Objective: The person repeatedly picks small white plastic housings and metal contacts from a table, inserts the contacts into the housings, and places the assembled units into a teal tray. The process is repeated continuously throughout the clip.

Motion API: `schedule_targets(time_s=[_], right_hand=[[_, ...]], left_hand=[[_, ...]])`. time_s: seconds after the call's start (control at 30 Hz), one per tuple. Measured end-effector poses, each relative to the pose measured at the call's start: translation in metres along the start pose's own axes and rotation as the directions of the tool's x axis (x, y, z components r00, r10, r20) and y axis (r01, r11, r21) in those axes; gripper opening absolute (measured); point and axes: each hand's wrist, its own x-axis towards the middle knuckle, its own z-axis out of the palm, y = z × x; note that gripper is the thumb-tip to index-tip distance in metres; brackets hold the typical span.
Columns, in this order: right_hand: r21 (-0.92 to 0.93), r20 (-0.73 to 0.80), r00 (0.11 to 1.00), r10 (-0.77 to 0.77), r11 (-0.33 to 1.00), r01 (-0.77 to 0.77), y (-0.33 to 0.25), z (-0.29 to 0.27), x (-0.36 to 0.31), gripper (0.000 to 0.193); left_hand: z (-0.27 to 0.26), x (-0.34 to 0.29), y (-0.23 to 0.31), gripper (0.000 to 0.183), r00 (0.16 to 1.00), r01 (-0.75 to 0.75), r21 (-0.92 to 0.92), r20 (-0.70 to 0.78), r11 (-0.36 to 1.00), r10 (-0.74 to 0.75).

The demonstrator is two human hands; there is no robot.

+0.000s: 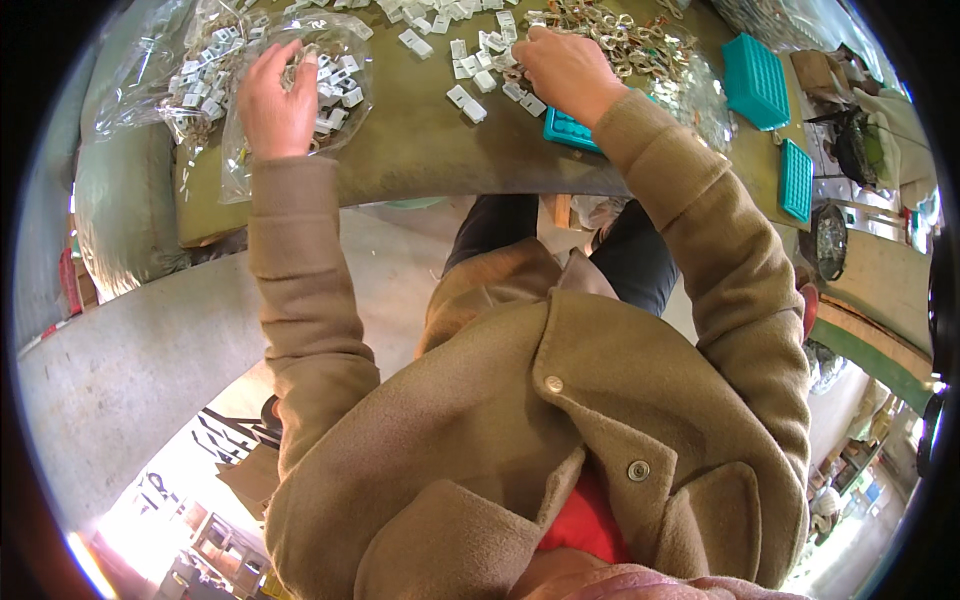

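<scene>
At the upper left, my left hand [278, 100] lies over a clear plastic bag [235, 165] that holds many small white plastic pieces [345, 88]. A gap shows between its thumb and bent fingers; I make out nothing held there. My right hand [568, 72] is closed, fingertips together and pointing left, beside loose white pieces [467, 103]. Whatever those fingertips pinch is too small or hidden to name. Behind this hand spreads a heap of small metallic, ring-like parts [640, 45]. A teal plastic tray [572, 130] is partly covered by my right wrist.
A taller teal basket [755, 82] and a small teal tray [796, 180] stand at the table's right side. More white pieces [432, 12] lie at the far edge. Another clear bag [150, 75] is at the far left. The olive table [430, 160] ends just before my lap.
</scene>
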Motion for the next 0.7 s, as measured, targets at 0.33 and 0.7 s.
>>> schedule_targets(time_s=[0.33,0.7], right_hand=[[0.1,-0.112,0.993,-0.031,0.994,0.042,0.002,-0.007,0.006,0.01],[0.388,-0.182,0.983,-0.007,0.918,0.078,-0.032,-0.017,-0.016,0.014]], left_hand=[[-0.002,-0.069,0.118,0.021,0.761,0.649,-0.703,0.598,0.29,-0.251],[0.043,-0.078,0.139,0.025,0.568,0.808,-0.588,0.754,0.045,-0.33]])
